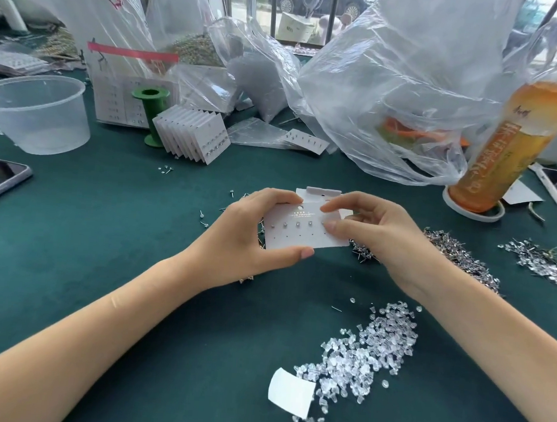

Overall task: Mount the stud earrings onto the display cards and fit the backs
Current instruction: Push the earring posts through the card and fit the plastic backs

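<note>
Both hands grasp the card (296,237) above the table (104,231): left hand (252,235) pinches its left edge, right hand (368,230) pinches its right end. Four studs (297,225) sit in its top row; backs (363,352) lie heaped nearby.

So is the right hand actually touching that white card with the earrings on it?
Touching. The head view shows the right hand with its fingertips pressed on the display card, thumb at the row of studs, while the left hand grips the card's other side.
</note>
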Available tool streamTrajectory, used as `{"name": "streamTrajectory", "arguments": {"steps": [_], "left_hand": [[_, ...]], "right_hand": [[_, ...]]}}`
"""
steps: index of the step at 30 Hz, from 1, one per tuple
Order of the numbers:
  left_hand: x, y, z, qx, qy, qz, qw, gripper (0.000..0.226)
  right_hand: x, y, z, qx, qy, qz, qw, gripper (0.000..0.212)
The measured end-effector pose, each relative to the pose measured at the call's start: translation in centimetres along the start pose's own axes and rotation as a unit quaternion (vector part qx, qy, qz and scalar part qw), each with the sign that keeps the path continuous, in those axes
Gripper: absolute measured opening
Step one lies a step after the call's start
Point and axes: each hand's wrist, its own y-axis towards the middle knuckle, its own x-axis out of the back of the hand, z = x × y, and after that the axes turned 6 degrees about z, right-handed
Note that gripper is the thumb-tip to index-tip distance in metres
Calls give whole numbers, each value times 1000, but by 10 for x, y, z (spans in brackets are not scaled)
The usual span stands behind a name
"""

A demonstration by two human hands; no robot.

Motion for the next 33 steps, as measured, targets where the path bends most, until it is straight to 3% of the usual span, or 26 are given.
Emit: {"name": "streamTrajectory", "arguments": {"steps": [3, 7, 9, 12, 15, 26, 33], "left_hand": [[2, 2, 3, 6, -1, -5, 1000, 63], [7, 7, 12, 34, -2, -36, 999, 63], [9, 9, 17, 55, 1, -54, 997, 63], [9, 11, 21, 71, 11, -67, 995, 66], [9, 11, 23, 72, 25, -71, 995, 68], [7, 10, 21, 70, 60, -60, 994, 70], [7, 9, 19, 60, 69, -49, 995, 67]], "right_hand": [[1, 2, 0, 21, 45, -33, 998, 16], [1, 0, 1, 85, -20, -93, 992, 13], [-2, -4, 1, 121, -81, -57, 988, 21], [-14, -6, -4, 99, -239, 34, 965, 11], [-25, -4, -15, 61, -376, 24, 924, 13], [-45, -1, -17, 62, -366, -5, 928, 1], [-42, -5, -13, 68, -359, -4, 931, 7]]}}
